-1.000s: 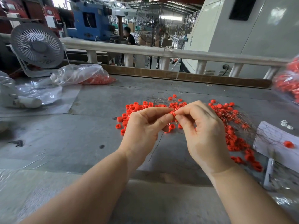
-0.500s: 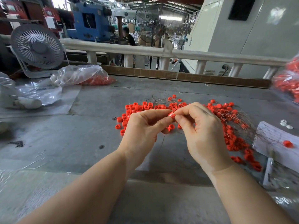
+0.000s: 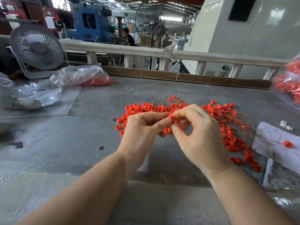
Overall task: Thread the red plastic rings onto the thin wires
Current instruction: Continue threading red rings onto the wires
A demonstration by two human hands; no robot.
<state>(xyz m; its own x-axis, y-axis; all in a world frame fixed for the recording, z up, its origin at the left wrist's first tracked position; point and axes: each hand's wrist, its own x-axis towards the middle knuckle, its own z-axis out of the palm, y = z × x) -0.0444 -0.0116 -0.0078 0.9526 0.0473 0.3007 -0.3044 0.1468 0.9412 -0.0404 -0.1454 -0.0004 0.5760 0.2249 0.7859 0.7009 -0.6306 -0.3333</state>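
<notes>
Standing at the far left of the grey surface (image 3: 90, 143), a white desk fan (image 3: 37, 49) faces the viewer, with crumpled clear plastic sheeting (image 3: 40, 95) spread below it and a white object (image 3: 24, 103), too unclear to name, lying on the sheeting. Just right of the fan, a clear plastic bag (image 3: 81, 76) holds a heap of red pieces. Toward the middle, loose red plastic rings (image 3: 141, 108) are scattered on the surface in a band behind both hands. The left hand (image 3: 142, 132) is raised above the surface, its thumb and forefinger curled and pinching one red ring (image 3: 170, 116) at the fingertips. The right hand (image 3: 199, 135) meets it there, forefinger and thumb curled in toward the same ring; whether they grip that ring or a wire I cannot tell. A dark thin wire (image 3: 165, 142) hangs down between the two hands. Further right, more thin wires (image 3: 243, 124) fan out across the surface, tangled with rings already strung on them (image 3: 230, 143). A white paper sheet (image 3: 272, 143) lies beside them, carrying one red ring (image 3: 288, 144), with two small white pieces (image 3: 284, 125) near its far corner. At the right edge, a blurred clear bag of red rings (image 3: 290, 85) stands.
</notes>
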